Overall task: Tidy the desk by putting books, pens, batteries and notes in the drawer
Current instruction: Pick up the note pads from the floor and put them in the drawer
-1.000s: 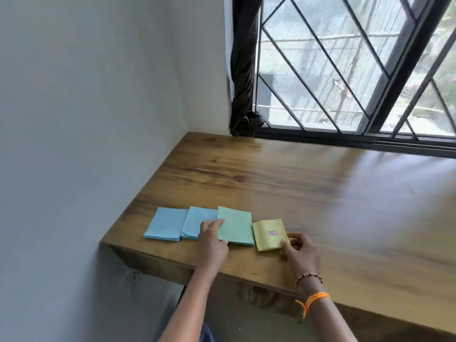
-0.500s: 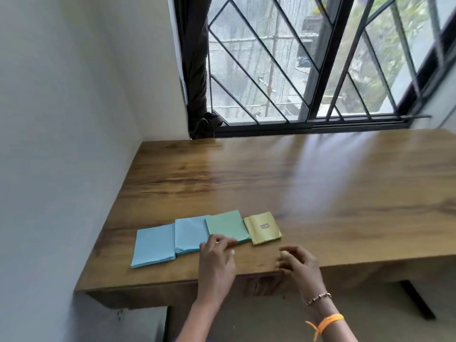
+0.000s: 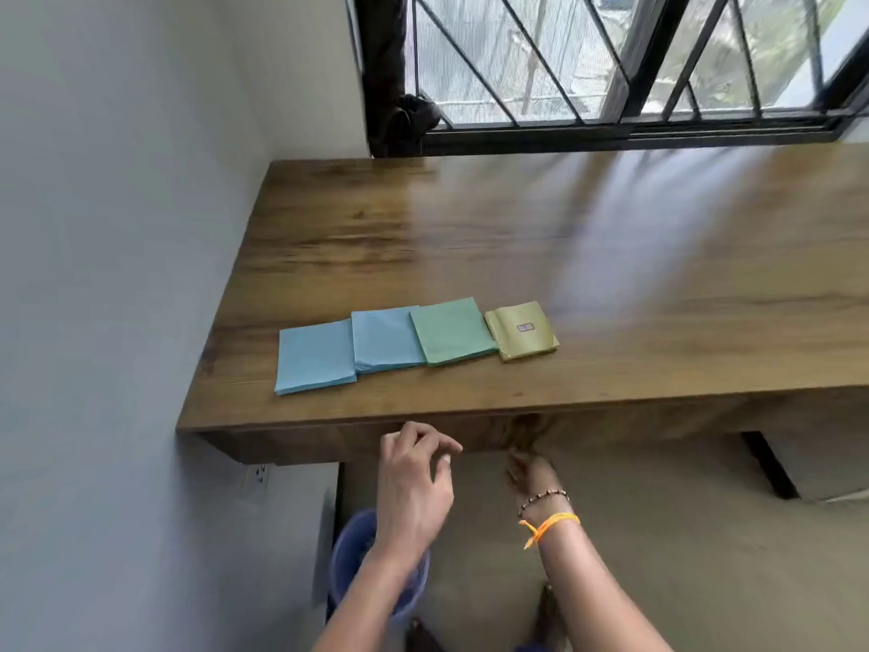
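Four books sit in a row near the desk's (image 3: 611,256) front-left edge: blue book (image 3: 315,356) at far left, second blue book (image 3: 385,338) overlapping its right edge, green book (image 3: 451,336) overlapping that one, yellow book (image 3: 521,329) at the right end, touching or just under the green one's right edge. The yellow one has a small label on its cover. All lie flat, nothing on top of them.

Your hands are both off the books and below the desktop. Left hand (image 3: 414,482) is in front of the desk's front face, fingers loosely curled and apart, gripping nothing. Right hand (image 3: 529,470) is up against the lower edge of the front panel, fingertips tucked under or at it; can't tell whether it's gripping anything there, the fingers are hidden and blurred. Beaded bracelet (image 3: 543,500) and orange band (image 3: 550,524) on that wrist.

The drawer front can't be made out separately from the front panel.

Further out: blue bin (image 3: 348,557) on the floor under your left forearm, wall socket (image 3: 260,473) below the desk's left corner, barred window (image 3: 611,58) behind the desk, dark curtain (image 3: 388,72) bunched at its left side. Rest of the desktop is bare wood with glare.
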